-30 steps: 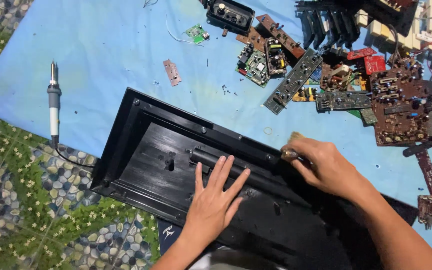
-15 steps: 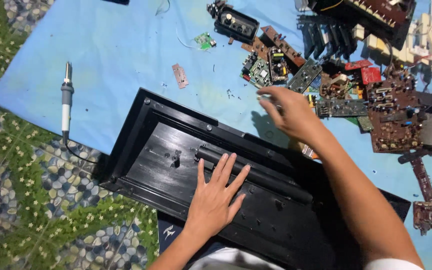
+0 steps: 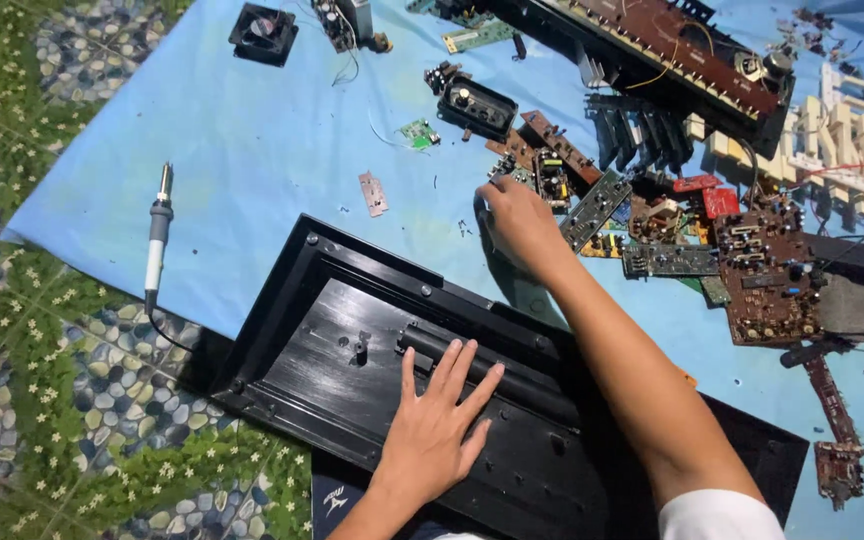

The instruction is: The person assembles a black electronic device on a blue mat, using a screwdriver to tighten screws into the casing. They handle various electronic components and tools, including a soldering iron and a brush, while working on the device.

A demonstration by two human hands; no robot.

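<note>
The long black plastic casing (image 3: pixel 422 390) lies open-side up across the near edge of the pale blue sheet (image 3: pixel 252 130) on the ground, and everything else is placed from it. The left hand (image 3: pixel 442 425) rests flat on the casing's raised middle ridge, fingers spread wide, holding nothing and simply pinning it down. The right hand (image 3: pixel 514 222) reaches out just beyond the casing's far edge, toward the heap of brown and green circuit boards (image 3: pixel 742 270); its fingers curl downward onto the sheet, and I cannot tell whether they pinch something small or are bare. The step in hand looks like fetching or setting down a small part while the casing is steadied; the next move would call for a fine fingertip pinch and a return to the casing without shifting it. A soldering iron with a white handle (image 3: pixel 156 250) lies well to the left of the casing, and a small black fan (image 3: pixel 263 31) sits far beyond it. The casing's near right end is cut off by the forearm and the frame, and whatever lies under the right palm is hidden.
</note>
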